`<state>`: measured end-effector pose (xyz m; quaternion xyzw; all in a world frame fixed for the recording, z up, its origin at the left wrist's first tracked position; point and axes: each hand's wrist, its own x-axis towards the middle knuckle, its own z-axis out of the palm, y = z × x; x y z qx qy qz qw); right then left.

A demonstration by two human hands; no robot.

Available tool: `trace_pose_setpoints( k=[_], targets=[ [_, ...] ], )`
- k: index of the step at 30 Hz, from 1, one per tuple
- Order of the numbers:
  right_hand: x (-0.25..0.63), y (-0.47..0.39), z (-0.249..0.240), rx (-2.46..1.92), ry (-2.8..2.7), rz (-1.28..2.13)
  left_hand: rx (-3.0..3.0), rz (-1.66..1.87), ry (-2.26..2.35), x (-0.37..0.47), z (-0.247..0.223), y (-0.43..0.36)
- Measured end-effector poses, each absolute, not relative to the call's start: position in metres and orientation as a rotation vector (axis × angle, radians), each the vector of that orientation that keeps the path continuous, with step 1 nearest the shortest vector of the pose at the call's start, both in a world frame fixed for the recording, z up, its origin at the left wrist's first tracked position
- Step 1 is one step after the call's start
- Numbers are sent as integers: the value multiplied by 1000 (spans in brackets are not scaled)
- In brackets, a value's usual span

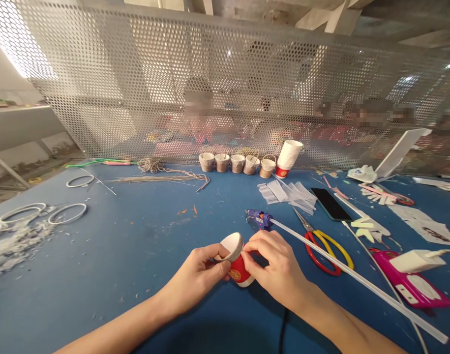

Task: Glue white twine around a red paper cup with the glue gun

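My left hand [206, 268] is closed round a red paper cup [238, 271] with a gold emblem. The cup is tilted, its white inside showing, and a greyish cord-like band runs along its rim. At the cup's right side, just under the rim, my right hand [274, 260] has thumb and fingertips pinched together; what they grip is too small to make out. Just beyond that hand lies a blue glue gun [259, 218] with a long white glue stick [357, 279] sticking out of its back. Red-and-yellow-handled scissors [326, 246] lie to its right.
Small cord-wrapped cups [237, 163] and a stack of paper cups [289, 157] line the mesh panel [154, 83]. Clear strips [287, 193], a phone [331, 204] and a pink power strip [412, 282] lie right. White rings [68, 214] and cord [165, 174] lie left.
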<state>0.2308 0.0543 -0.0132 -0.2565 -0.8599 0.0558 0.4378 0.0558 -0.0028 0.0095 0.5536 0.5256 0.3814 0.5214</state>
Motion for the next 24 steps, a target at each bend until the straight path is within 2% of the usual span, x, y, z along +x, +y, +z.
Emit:
trace_pose_setpoints(
  k=[24],
  targets=[
    [230, 52, -13, -613, -2156, 188, 1447, 1006, 1337, 54, -6, -3]
  ],
)
